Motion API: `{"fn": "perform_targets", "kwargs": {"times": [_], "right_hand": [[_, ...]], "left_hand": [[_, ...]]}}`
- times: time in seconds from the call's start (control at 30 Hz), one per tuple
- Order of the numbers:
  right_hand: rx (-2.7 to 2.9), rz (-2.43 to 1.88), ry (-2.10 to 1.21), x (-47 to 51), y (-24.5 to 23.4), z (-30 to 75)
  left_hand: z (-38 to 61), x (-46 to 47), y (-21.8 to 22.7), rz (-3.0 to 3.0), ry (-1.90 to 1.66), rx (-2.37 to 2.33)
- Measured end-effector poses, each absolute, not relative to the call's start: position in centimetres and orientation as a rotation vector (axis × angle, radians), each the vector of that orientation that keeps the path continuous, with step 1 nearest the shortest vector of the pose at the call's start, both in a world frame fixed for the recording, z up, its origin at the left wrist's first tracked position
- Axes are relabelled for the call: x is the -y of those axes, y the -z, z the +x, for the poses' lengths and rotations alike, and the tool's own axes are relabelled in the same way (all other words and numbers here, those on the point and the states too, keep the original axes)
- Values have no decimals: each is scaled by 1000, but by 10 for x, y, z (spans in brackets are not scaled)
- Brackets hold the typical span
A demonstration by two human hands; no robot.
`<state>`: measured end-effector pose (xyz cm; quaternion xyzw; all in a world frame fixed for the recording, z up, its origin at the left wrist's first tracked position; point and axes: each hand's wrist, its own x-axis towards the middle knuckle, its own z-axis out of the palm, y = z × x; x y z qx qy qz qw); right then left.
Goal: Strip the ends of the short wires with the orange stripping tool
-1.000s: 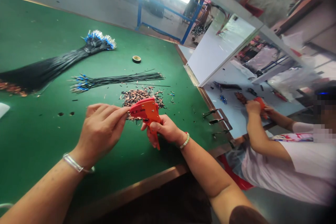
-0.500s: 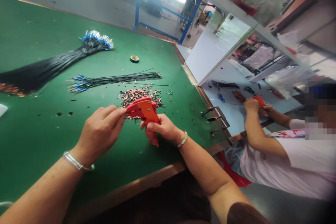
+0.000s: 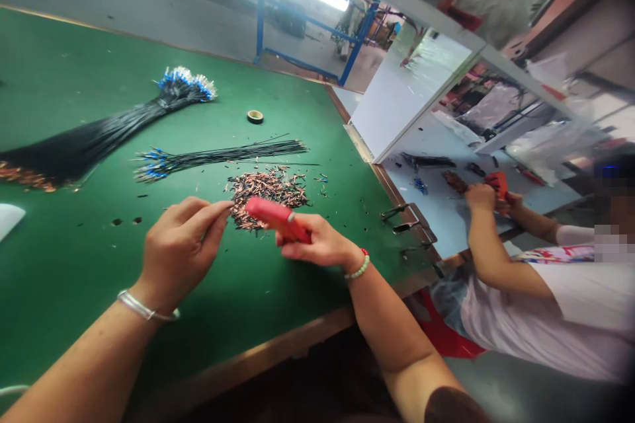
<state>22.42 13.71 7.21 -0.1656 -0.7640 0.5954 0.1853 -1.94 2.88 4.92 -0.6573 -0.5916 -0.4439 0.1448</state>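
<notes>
My right hand (image 3: 320,246) is closed round a red wire-stripping tool (image 3: 275,217), which lies tilted flat over the green table (image 3: 59,238). My left hand (image 3: 181,248) is just left of the tool's tip, thumb and fingers pinched together; what they hold is too small to see. Right behind the tool lies a heap of stripped copper and black wire scraps (image 3: 268,188). Farther back rests a thin bundle of black wires with blue ends (image 3: 218,154).
A thick bundle of black wires with blue terminals (image 3: 99,132) lies at the back left, a small tape roll (image 3: 255,116) behind the heap. Metal clips (image 3: 407,218) sit at the table's right edge. Another person (image 3: 546,284) works with a red tool at the white bench on the right.
My right hand has turned the red tool over from upright to lying flat and shifted a little right. My left hand has drawn slightly away from the tool's jaws.
</notes>
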Motion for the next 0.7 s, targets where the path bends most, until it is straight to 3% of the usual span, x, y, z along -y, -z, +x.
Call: {"fn": "perform_targets", "kwargs": {"times": [0.27,0.4,0.57,0.7], "right_hand": [[2924,-196,-726,-117,-67,221],[2745,-206,-849,-118,-70,219],[2345,-729,-884,-123,-59,208],[2294,-627,-994,-124,-47,202]], "left_hand": [[-26,-31,-43,-1918,1182,1689],[-20,-32,-41,-1977,1184,1662],[-1,-31,-41,-2187,1141,1554],[10,-30,-40,-2298,1119,1517]]}}
